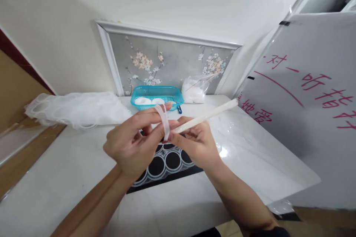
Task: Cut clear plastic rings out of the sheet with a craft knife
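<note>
In the middle of the head view, my left hand [136, 139] is closed, its index finger and thumb gripping a narrow, translucent white loop of band [165, 124]. Beside it, my right hand [198, 146] is closed around a long, thin whitish stick-like piece [210, 114]. That piece slants up to the right, past the fingers. The fingertips of both hands meet near the lower end of the loop, and whether loop and stick are joined there I cannot tell. Under the hands lies a black mat with white-outlined circles [172, 161], partly covered by them.
A blue plastic basket [155, 89] holding white rolls stands at the wall. To its right is a clear bag of white material [194, 89], and a small dark-blue object [180, 110] lies in front. White netting with rings [78, 109] is heaped at left on the white table [267, 166].
</note>
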`<state>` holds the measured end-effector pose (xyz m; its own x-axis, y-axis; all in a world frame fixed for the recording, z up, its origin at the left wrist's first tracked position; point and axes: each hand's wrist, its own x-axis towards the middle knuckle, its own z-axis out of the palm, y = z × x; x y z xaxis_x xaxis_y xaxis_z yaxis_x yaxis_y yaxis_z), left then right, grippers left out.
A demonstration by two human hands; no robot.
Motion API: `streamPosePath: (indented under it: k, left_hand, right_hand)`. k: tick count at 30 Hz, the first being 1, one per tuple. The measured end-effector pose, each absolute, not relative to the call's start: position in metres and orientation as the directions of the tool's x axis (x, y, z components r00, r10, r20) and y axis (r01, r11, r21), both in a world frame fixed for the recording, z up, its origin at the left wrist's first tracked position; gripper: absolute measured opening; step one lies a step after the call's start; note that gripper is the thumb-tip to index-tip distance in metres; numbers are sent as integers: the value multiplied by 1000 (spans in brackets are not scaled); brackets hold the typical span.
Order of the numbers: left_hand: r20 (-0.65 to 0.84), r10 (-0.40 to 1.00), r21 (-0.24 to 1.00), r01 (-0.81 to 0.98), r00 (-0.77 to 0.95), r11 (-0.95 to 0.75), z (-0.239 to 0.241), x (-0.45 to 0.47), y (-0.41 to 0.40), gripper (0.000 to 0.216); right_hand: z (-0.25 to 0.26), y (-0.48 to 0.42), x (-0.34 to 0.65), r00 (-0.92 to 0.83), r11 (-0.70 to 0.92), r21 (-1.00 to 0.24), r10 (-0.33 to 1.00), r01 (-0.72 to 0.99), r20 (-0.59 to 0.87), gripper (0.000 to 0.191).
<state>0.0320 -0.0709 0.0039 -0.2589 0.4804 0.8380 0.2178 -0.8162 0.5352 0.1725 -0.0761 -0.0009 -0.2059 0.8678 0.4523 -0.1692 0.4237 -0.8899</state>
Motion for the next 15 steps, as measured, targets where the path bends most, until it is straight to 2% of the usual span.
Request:
streamPosePath:
  k: [4,9,13,15]
  left_hand:
    - [748,645,652,-8,-158,-758,0,27,-52,20]
    - [748,659,664,-104,83,-741,-13,31,-41,13]
    - [502,859,846,-263,101,-463,-32,38,-35,15]
    - [393,918,869,-346,51,-353,-36,42,-28,21]
  right_hand:
    - [-5,-58,171,-108,503,-864,859,-7,501,13]
    - [-15,-38,177,-63,496,-868,867,27,493,9]
    - [-18,-29,185,-169,410,-905,905,113,389,16]
    - [-19,-22,188,-197,363,-924,921,121,336,12]
